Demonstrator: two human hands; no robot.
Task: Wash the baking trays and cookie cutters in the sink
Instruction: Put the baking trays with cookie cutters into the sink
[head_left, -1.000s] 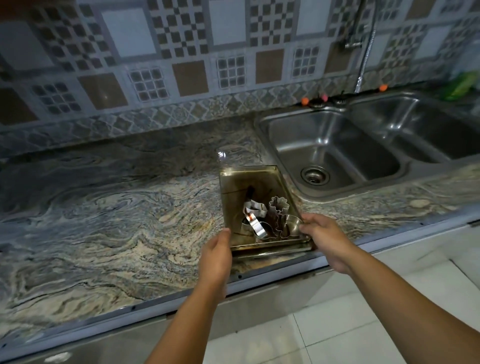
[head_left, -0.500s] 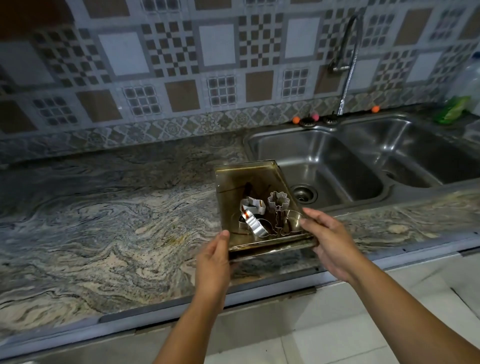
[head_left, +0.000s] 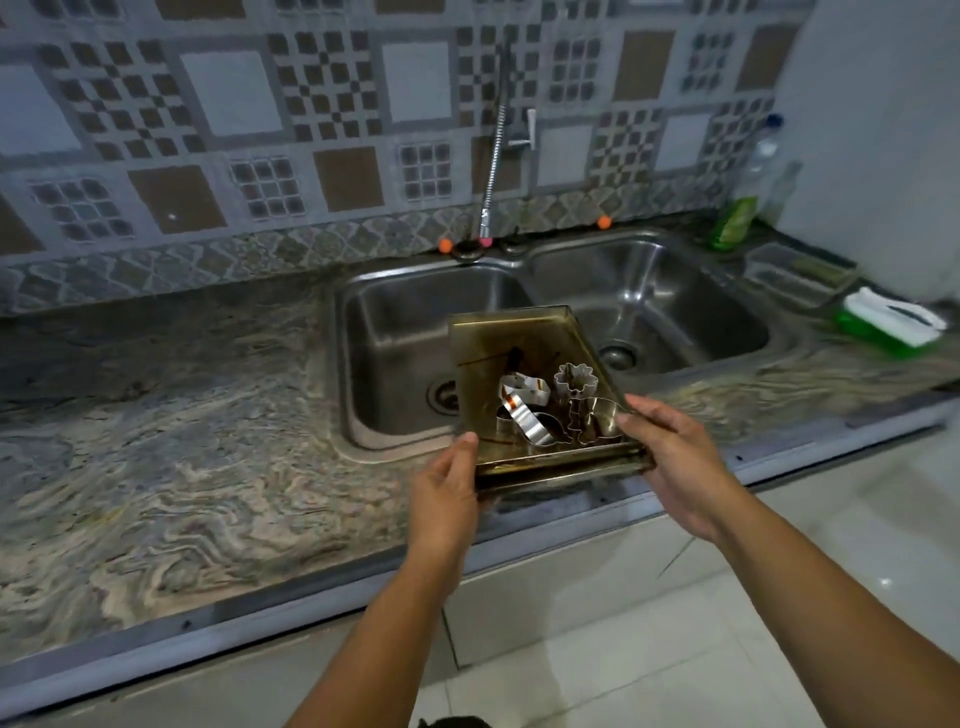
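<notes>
Stainless steel forms the double sink (head_left: 395, 332) set into the marbled granite countertop (head_left: 171, 467). A browned, stained baking tray (head_left: 498, 343) is held above the near edge of the sink, straddling the divider between the left basin and the right basin (head_left: 675, 306), its far end tipped slightly up. The left hand (head_left: 447, 493) grips the tray's near left corner, thumb on the rim. The right hand (head_left: 670, 457) clasps the near right corner, thumb lying over the rim. Several metal cookie cutters (head_left: 550, 410) sit bunched at the near end of the tray, among them a flower-shaped cutter (head_left: 575, 378). A flexible faucet hose (head_left: 493, 161) hangs against the patterned tile wall beyond the sink. At far right a green dish soap bottle (head_left: 735, 221) stands on the counter.
</notes>
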